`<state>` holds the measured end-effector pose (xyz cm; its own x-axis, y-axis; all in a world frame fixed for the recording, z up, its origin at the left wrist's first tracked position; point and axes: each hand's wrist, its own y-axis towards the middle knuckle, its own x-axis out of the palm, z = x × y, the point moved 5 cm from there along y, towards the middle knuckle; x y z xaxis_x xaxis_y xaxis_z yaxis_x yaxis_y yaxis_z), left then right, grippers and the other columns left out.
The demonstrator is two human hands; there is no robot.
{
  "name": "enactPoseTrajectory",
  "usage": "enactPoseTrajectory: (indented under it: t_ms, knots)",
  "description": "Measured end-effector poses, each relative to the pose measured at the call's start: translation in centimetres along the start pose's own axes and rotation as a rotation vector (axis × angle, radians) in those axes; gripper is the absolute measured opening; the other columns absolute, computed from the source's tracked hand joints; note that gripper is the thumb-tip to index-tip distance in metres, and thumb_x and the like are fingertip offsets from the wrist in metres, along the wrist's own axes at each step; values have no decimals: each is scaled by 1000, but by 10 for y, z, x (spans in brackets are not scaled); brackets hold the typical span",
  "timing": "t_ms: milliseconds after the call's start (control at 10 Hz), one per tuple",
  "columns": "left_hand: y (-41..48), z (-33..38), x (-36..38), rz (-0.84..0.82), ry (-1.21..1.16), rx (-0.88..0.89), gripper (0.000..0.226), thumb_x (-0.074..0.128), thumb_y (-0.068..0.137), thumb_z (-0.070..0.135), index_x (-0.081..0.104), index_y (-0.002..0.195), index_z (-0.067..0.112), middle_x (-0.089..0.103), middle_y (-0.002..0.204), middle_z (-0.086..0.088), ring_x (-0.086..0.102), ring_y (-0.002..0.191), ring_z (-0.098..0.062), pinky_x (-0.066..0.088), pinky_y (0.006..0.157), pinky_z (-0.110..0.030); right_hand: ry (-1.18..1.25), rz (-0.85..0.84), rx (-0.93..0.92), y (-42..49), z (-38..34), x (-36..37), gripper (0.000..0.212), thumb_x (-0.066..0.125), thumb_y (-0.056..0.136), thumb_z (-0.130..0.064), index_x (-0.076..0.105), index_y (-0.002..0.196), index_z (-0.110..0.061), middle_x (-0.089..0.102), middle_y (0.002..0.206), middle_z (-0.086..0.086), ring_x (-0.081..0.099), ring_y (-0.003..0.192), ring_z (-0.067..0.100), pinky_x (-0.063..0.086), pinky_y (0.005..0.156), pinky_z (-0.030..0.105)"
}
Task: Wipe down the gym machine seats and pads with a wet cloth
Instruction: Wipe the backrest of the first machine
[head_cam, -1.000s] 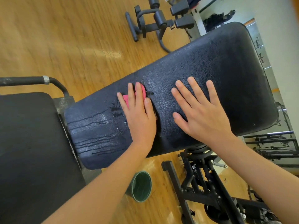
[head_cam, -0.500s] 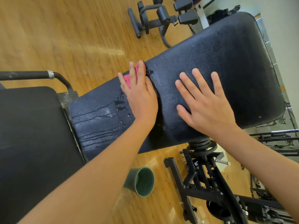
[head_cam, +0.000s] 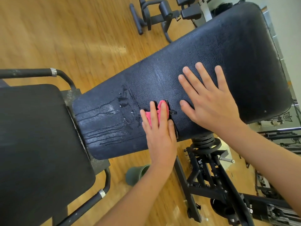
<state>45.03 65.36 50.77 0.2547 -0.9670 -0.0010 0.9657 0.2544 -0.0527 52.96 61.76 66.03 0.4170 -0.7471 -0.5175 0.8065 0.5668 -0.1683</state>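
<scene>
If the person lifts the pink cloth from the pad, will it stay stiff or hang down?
Probably floppy: the pink cloth bunches under the left hand. It is likely soaked and would drip, since water streaks run down the backrest pad. It should slide easily there.

The cloth (head_cam: 163, 110) is bright pink. The pad (head_cam: 228, 54) is black with a fine pebbled grain, marked by thin dark wet streaks and pale shiny patches. The seat (head_cam: 32, 144) is plain matt black. The floor (head_cam: 65, 30) is honey-yellow wood with plank lines. The bucket (head_cam: 135, 174) is dark green. The handle (head_cam: 32, 73) is black with a silver band.
</scene>
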Motion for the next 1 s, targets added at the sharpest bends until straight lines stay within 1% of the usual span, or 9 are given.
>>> enactPoseTrajectory:
  t_ms: [100,200,300,400,500,700,800,900,1000]
  knots:
    - [2,-15,-7,4,17,-36,55,24,109,29,13,163,34,-6,171,6,-17,156,-28,15,123,-61,-9,1,3,0,0,1,65,29,107,-48,28,162,-13,25,170,8,17,158,34,11,125,63]
    - [5,-39,-18,14,-11,-135,56,21,108,35,9,162,37,-11,170,9,-20,155,-25,18,123,-60,-18,4,2,0,1,2,66,31,107,-48,28,163,-13,25,170,8,17,158,35,12,125,64]
    - [14,-45,-23,-15,14,-47,54,19,110,39,10,163,35,-9,171,9,-19,155,-23,16,123,-60,-17,9,0,1,0,1,66,32,107,-48,29,162,-12,25,170,9,18,158,36,13,124,64]
    - [40,-48,-27,10,27,-21,53,18,110,38,17,162,29,-2,172,2,-14,156,-28,12,125,-59,-10,9,-2,1,-1,1,66,31,107,-48,30,162,-12,25,170,9,18,158,35,13,124,64]
    - [91,-53,-43,69,10,-87,51,24,111,30,20,162,27,2,171,-2,-10,156,-34,4,123,-56,-13,9,0,1,0,2,65,31,107,-48,29,162,-12,26,170,9,18,158,36,12,125,64]
    - [162,-55,-64,194,11,-124,49,30,111,24,31,159,28,10,171,-3,-5,156,-37,5,121,-61,-25,-9,-8,1,0,3,65,29,108,-48,28,163,-13,24,170,9,17,158,36,11,125,64]
    - [132,-51,-51,198,-5,-88,52,26,109,22,23,161,27,11,171,-1,-3,157,-32,-3,124,-48,-26,-18,-4,2,-1,2,65,28,108,-48,27,163,-13,23,171,9,16,158,36,10,125,64]
    - [78,-47,-37,143,37,-1,55,21,108,21,15,163,22,10,171,-2,-2,158,-29,-15,122,-28,-25,-36,-9,2,1,3,66,26,108,-49,25,163,-13,21,171,9,14,158,36,10,125,64]
    - [47,-48,-31,43,38,-20,55,23,109,24,15,163,25,5,172,-1,-9,157,-28,-11,124,-34,-24,-39,-3,1,-1,3,66,25,108,-49,25,164,-14,20,171,9,13,159,36,9,125,64]
